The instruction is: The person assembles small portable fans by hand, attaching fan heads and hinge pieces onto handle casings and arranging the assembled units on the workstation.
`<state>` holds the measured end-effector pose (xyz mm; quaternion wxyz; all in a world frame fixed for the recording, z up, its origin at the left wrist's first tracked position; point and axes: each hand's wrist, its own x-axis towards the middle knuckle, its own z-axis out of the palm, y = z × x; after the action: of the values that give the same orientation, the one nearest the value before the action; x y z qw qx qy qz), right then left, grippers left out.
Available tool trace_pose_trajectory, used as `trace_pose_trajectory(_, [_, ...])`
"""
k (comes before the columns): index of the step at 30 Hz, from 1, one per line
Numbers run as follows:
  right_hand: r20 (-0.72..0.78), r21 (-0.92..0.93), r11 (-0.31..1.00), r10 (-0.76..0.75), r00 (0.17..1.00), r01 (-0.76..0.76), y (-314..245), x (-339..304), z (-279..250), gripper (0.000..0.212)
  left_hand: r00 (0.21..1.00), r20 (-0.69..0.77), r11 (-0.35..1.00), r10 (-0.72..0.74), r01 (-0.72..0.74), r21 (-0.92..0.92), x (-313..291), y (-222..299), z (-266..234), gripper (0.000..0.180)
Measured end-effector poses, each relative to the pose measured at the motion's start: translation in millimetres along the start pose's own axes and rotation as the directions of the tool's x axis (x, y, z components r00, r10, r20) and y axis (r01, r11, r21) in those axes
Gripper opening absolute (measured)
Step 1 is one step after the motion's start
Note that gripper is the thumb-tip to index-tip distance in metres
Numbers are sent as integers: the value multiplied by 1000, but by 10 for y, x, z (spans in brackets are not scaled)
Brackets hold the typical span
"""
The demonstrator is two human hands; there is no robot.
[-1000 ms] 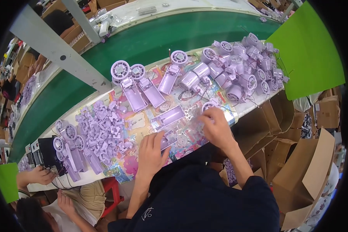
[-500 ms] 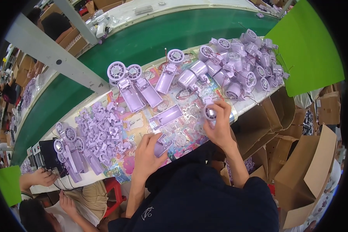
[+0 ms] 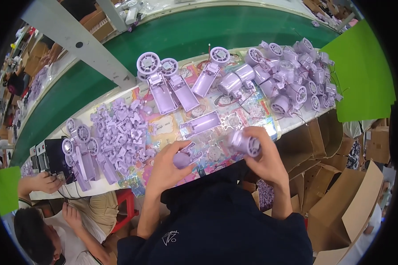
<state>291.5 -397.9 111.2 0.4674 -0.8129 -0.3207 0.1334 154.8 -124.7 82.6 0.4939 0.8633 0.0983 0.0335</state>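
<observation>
My left hand [image 3: 169,170] is closed around a lilac plastic handle shell [image 3: 182,159] near the table's front edge. Fingers cover part of that shell. To its right, my right hand [image 3: 269,160] grips a lilac round fan head [image 3: 245,144], its spoked ring turned toward the palm; motion blurs its left end. The two held parts are apart, above the patterned sheets. Just beyond them lies a loose trough-shaped handle shell [image 3: 203,123]. Farther off rest fan heads joined to open handle shells [image 3: 164,95], and another such assembly [image 3: 206,79] lies to their right.
Many fan heads with thin wires [image 3: 292,73] are heaped at the right. Small lilac parts [image 3: 121,132] form a pile at the left. A co-worker's hand [image 3: 46,182] is at the table's left end. Cardboard boxes [image 3: 340,212] stand at the right; a green belt [image 3: 181,33] runs behind.
My right hand has drawn the fan head off the far side toward me and turned it. My left hand keeps the handle shell, now tilted differently. The whole view has shifted slightly.
</observation>
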Motion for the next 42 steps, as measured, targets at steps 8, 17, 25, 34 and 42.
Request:
trace_pose_trajectory(8, [218, 6, 970, -237, 947, 242, -255, 178, 323, 61, 988, 154, 999, -22, 27, -29, 31, 129, -32, 59])
trace_pose_trajectory(17, [291, 21, 952, -299, 909, 306, -345, 303, 275, 54, 975, 217, 996, -47, 62, -62, 23, 57, -110, 65])
trace_pose_trajectory(25, [381, -59, 925, -326, 865, 375, -348, 409, 77, 56, 974, 228, 1000, -11, 7, 20, 104, -41, -209, 69])
trace_pose_trajectory(34, [317, -69, 932, -317, 894, 355, -312, 351, 375, 56, 968, 252, 990, -5, 41, -138, 70, 151, -50, 61])
trace_pose_trajectory(42, [284, -158, 915, -319, 904, 372, -324, 297, 452, 47, 990, 137, 944, -31, 74, -320, 35, -4, 168, 45])
